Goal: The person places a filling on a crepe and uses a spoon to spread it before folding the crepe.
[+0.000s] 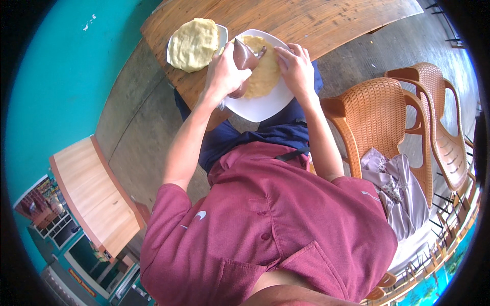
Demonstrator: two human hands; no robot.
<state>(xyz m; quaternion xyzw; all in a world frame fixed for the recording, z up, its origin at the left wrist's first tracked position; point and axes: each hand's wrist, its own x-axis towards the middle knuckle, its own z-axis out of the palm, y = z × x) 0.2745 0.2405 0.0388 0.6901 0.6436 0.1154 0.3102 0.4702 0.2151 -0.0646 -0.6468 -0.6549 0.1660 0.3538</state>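
In the left hand [223, 74], a brown bag [245, 57] (over the pancake [266, 77]).

Bright, soft light falls on my maroon buttoned shirt [245, 204] and the rounded white plate [258, 109], while a pale sheen lies on the grey concrete floor [352, 69] rightward. Fisheye distortion bows the pale wooden panel [97, 191]; black corners frame my view, and detail softens near the rim.
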